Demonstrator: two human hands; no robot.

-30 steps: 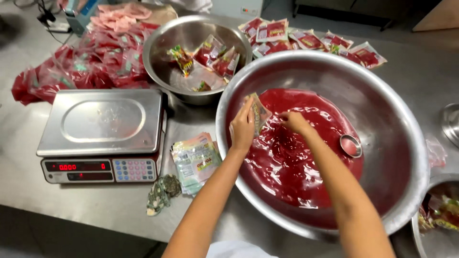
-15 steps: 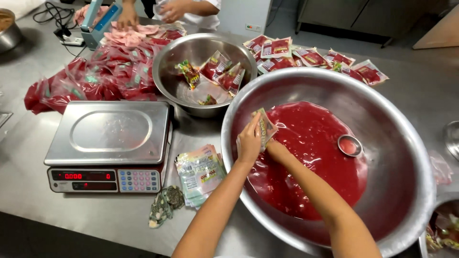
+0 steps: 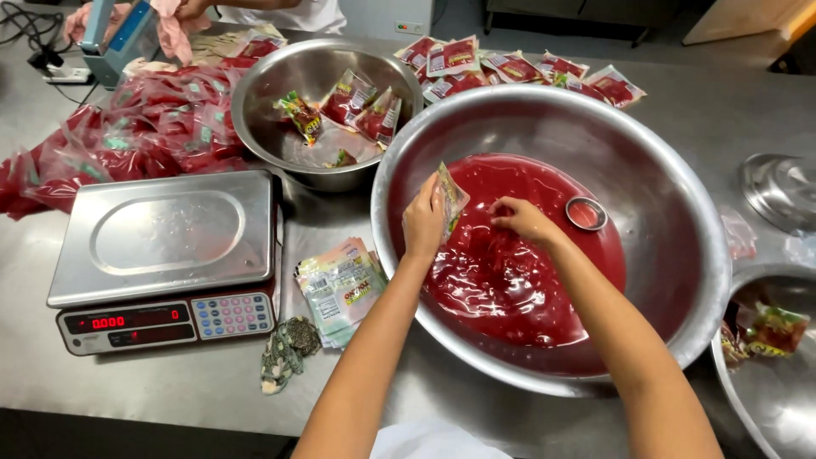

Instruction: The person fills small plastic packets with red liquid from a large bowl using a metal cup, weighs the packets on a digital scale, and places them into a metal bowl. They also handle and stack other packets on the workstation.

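My left hand (image 3: 422, 223) holds a small printed pouch (image 3: 450, 197) upright over the red sauce (image 3: 518, 263) inside a big steel bowl (image 3: 680, 246). Just right of the pouch, my right hand (image 3: 520, 218) hovers with fingers bent down close to the sauce surface; whether it grips anything I cannot tell. A small round metal cup (image 3: 586, 212) sits in the sauce to the right of that hand.
A digital scale (image 3: 161, 246) stands at left, with a stack of empty pouches (image 3: 340, 289) and a rag (image 3: 285, 353) beside it. A second steel bowl (image 3: 280, 144) holds filled pouches. Red sealed packets (image 3: 127, 136) pile at far left and more packets (image 3: 510, 66) lie behind. Another person's hands (image 3: 183, 8) work at the top left.
My right hand has pulled back from the pouch's mouth to the right. The camera has shifted, so the scale and bowls sit further right in view.
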